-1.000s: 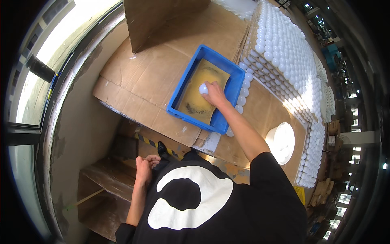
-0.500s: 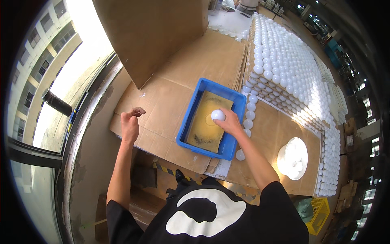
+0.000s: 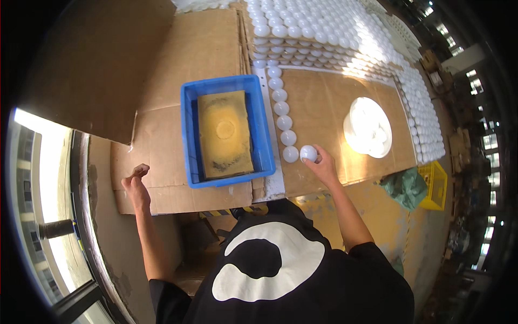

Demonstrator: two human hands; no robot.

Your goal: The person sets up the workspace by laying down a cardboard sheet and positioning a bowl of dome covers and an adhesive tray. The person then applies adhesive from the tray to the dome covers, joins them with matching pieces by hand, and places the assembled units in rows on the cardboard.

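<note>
My right hand [image 3: 324,166] grips a glossy white globe [image 3: 308,153] between thumb and fingers. That globe is just right of the near end of a row of similar white globes [image 3: 284,123] on the cardboard. Left of the row stands a blue plastic tray [image 3: 190,156]. In it lies a yellow sponge-like pad [image 3: 223,152] with dark smudges and a round mark in its middle. My left hand [image 3: 138,184] hovers over the cardboard's left part, its fingers loosely bent and no object visible in them.
A white tub [image 3: 349,136] of white pieces stands on the right cardboard [image 3: 318,102]. Stacked layers of white globes [image 3: 324,35] rise behind. An upright cardboard sheet [image 3: 102,59] stands far left, near the window. A yellow crate [image 3: 433,186] and green bag [image 3: 406,189] sit lower right.
My right hand has carried the globe from above the pad, out of the tray, to the end of the row. The view has turned right. My left hand remains loosely bent.
</note>
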